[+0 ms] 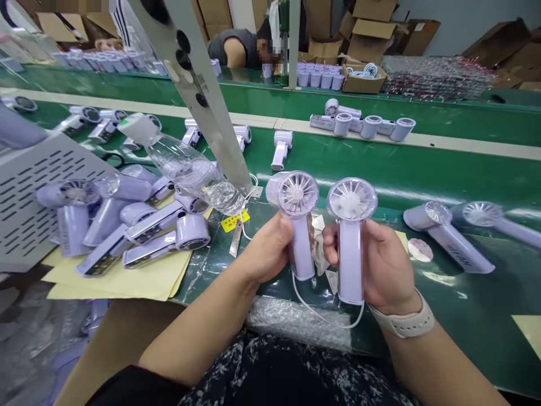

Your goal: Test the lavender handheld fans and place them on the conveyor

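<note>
My left hand (270, 248) is closed around the handle of a lilac handheld fan (302, 245), held upright with its round grille towards me. Beside it, my right hand (386, 265) grips a second lilac handheld fan (350, 259), also upright, its clear grille facing me. The two fan heads are close together but apart. A thin white cable (325, 321) loops below both handles. Right of my right hand, another lilac fan (459, 242) lies on the green table, with one more fan (486, 217) behind it.
Several fans (147, 225) lie heaped on yellow paper (127, 285) at left, by a slotted grey box (46, 186). A plastic bottle (198, 175) leans near a slanted metal post (203, 96). More fans (372, 127) rest along the line; a person (236, 48) bends behind it.
</note>
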{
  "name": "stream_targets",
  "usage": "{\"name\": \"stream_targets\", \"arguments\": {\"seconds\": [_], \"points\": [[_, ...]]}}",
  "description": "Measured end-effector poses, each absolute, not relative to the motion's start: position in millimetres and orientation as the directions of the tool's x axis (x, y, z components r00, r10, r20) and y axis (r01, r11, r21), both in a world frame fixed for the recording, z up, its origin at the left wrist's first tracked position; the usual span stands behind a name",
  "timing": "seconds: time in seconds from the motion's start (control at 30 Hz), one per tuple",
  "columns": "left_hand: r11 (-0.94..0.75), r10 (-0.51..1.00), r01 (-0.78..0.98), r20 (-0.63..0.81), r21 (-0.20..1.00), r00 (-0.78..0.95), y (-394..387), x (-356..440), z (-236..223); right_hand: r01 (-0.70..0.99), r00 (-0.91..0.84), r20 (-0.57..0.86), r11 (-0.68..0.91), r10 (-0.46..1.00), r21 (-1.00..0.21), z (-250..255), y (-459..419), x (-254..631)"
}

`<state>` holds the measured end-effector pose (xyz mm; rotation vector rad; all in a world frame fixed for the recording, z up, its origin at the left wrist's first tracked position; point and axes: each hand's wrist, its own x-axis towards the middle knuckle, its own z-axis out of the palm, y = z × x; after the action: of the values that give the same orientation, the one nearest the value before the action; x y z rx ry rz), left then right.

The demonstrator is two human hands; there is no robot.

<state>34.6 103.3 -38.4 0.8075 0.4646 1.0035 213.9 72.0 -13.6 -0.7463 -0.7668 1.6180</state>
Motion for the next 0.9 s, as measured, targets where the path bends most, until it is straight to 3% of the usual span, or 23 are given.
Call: {"name": "stream_targets", "arguments": {"seconds": [0.27, 0.47, 0.9], "points": [[0.252, 0.841, -0.498, 0.067, 0.83, 0.537, 107.7, 23.7, -30.2, -0.532, -0.138, -0.056, -0.122, 0.989, -0.838, -17.9, 76.3, 228.4], [0.172, 0.878, -0.46, 0.077, 0.871, 0.473, 113.1, 25.4, -34.2, -0.512, 0.075, -0.055, -0.009, 0.996, -0.859, -22.9, 80.1, 227.2], [0.188, 0.923, -0.443, -0.004, 0.877, 0.384, 114.3, 28.4, -40.4, -0.506, 0.068, -0.113, -0.063, 0.991, -0.86, -29.5, 81.1, 220.7]]}}
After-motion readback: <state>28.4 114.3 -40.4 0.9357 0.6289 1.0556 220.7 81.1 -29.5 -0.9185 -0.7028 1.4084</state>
